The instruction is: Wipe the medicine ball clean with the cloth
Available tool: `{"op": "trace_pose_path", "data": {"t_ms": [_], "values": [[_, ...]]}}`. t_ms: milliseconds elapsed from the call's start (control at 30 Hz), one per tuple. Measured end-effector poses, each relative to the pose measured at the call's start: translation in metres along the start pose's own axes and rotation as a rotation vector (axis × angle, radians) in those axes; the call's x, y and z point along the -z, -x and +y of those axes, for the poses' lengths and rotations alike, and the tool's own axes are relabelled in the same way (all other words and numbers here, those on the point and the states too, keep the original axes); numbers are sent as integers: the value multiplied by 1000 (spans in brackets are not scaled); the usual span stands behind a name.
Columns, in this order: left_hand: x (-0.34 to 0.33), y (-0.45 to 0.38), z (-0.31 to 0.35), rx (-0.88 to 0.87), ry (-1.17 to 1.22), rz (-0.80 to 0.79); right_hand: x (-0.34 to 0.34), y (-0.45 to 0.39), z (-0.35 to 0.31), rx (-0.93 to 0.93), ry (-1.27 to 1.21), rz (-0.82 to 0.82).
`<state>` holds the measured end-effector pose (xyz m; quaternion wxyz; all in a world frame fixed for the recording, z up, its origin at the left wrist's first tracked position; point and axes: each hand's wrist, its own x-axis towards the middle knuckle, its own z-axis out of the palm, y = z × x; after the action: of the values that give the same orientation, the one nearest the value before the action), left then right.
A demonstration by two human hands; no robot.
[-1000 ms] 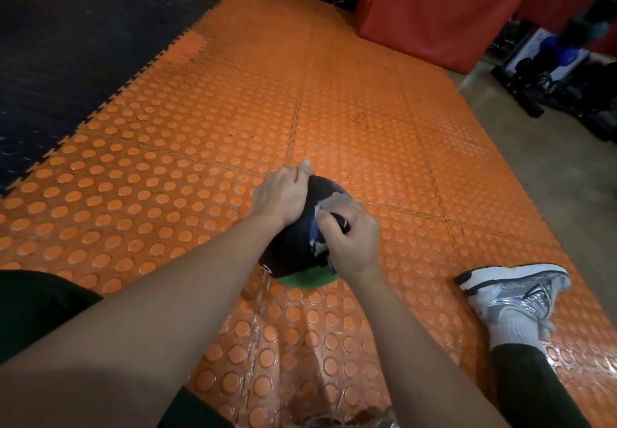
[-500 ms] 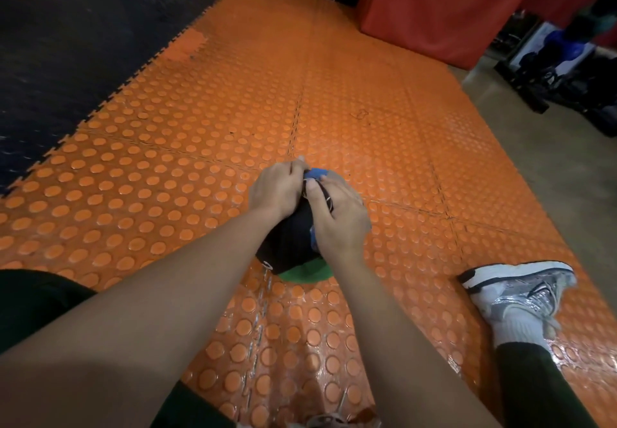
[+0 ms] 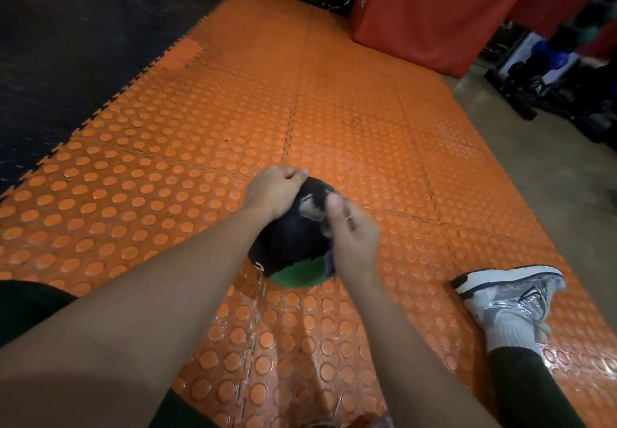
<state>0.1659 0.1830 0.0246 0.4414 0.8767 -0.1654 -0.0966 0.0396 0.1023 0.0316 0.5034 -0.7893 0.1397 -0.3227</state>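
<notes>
A black medicine ball [image 3: 289,244] with a green panel at its near underside sits on the orange studded mat. My left hand [image 3: 273,192] grips the ball's far left top with curled fingers. My right hand [image 3: 354,240] lies on the ball's right side and holds a bunched grey-blue cloth [image 3: 315,212] against it. A blue edge of the cloth shows below my right palm. Most of the cloth is hidden under that hand.
Orange studded floor mat [image 3: 350,100] stretches ahead, bordered by black flooring [image 3: 83,43] on the left and bare concrete on the right. A red pad [image 3: 434,13] stands at the back. My right foot in a silver-white shoe [image 3: 510,297] lies to the ball's right. Dark gym gear sits far right.
My right hand slid with the cloth from the ball's top back down toward its right side. My left hand stayed on the ball's far left top.
</notes>
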Motion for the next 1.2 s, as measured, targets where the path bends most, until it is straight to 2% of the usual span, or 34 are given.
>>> {"op": "trace_pose_path", "data": {"t_ms": [67,167,300,367,433,500,600,700,767,833,900,933,1000,1200], "values": [[1,-2,-6,-2,51,-17,-4,15,11,0,24,-3],[4,0,-16,-30,159,-46,2,3,14,-166,-63,96],[9,3,-20,-72,227,-39,10,-38,13,-382,-50,441],[13,5,-23,-125,227,-86,8,-54,6,-432,-41,503],[20,7,-26,-185,174,-131,-4,-54,4,-434,-18,451],[27,5,-22,-214,19,-151,-19,-38,9,-428,10,405],[24,1,-3,-169,-237,-111,-28,-20,16,-426,3,444],[7,8,9,-55,-238,-83,-21,-25,9,-545,-119,497],[-1,14,11,-26,-254,-63,-20,-19,2,-540,-172,490],[0,12,12,-13,-259,-62,-21,-2,-6,-309,3,365],[3,7,11,-17,-250,-79,-21,18,-4,5,249,78],[4,6,9,-24,-233,-86,-19,19,4,74,310,-34],[7,10,6,-51,-206,-86,-12,6,12,25,300,-94],[5,13,6,-58,-214,-55,-6,-33,7,-310,262,5]]}}
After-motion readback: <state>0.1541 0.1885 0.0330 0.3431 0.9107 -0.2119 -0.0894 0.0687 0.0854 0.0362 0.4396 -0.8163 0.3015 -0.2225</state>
